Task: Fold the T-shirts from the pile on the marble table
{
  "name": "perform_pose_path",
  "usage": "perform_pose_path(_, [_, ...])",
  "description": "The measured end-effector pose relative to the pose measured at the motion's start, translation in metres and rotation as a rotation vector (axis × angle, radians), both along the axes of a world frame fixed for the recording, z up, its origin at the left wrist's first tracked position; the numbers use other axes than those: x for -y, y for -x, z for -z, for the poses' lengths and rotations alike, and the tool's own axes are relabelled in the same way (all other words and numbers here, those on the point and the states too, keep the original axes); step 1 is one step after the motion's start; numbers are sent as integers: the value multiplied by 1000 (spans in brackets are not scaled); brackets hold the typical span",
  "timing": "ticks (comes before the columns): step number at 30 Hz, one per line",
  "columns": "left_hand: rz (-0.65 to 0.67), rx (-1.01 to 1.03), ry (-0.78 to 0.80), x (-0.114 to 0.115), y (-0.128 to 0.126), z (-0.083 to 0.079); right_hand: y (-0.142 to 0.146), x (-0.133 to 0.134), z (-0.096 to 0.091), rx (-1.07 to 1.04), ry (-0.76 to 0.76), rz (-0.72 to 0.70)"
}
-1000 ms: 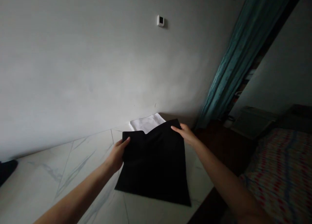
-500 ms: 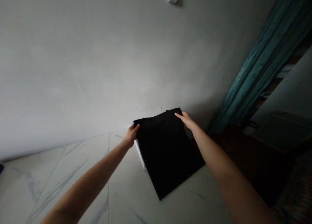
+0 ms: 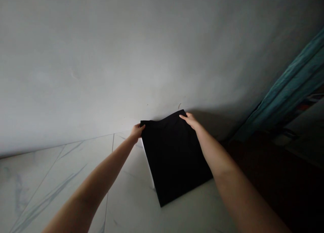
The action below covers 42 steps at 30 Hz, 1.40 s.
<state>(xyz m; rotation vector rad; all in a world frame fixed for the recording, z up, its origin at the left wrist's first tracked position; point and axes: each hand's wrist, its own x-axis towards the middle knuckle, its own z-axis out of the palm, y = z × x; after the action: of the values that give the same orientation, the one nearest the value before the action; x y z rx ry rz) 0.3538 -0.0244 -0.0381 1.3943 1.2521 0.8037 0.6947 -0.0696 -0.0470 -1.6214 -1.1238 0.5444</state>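
Note:
A flat black cloth garment lies on the white marble-patterned surface, its far edge raised a little against the wall. My left hand pinches its far left corner. My right hand grips the far edge near the right corner. Beneath the black cloth, a folded white cloth shows only as a thin sliver along the left side. The rest of the white cloth is hidden.
A grey wall rises directly behind the marble surface. A teal curtain hangs at the right. Below it, a dark brown area lies beyond the marble's right edge.
The black cloth has moved farther over the white cloth, leaving only a sliver showing. Both hands have shifted to its far edge. The view has turned left, pushing the curtain toward the frame's edge.

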Motion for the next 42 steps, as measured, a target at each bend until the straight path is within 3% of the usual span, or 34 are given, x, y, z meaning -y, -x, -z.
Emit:
perform_pose_path(7, [-61, -310, -184, -19, 5, 14, 1, -13, 22, 128, 121, 46])
perform_pose_path(12, [-90, -430, -259, -24, 6, 18, 3, -17, 25, 235, 191, 111])
perform_pose_path(19, [-130, -433, -311, -21, 7, 19, 9, -17, 20, 360, 171, 163])
perform_pose_path(26, [-88, -187, -321, -25, 5, 7, 3, -9, 7, 383, 48, 179])
perform_pose_path(29, [-85, -215, -313, -29, 6, 6, 1, -7, 7, 394, 28, 186])
perform_pose_path(36, [-127, -352, -263, -34, 13, 26, 13, -13, 28, 465, 228, 248])
perform_pose_path(42, [-167, -387, -231, -35, 13, 32, 16, -18, 26, 549, 352, 261])
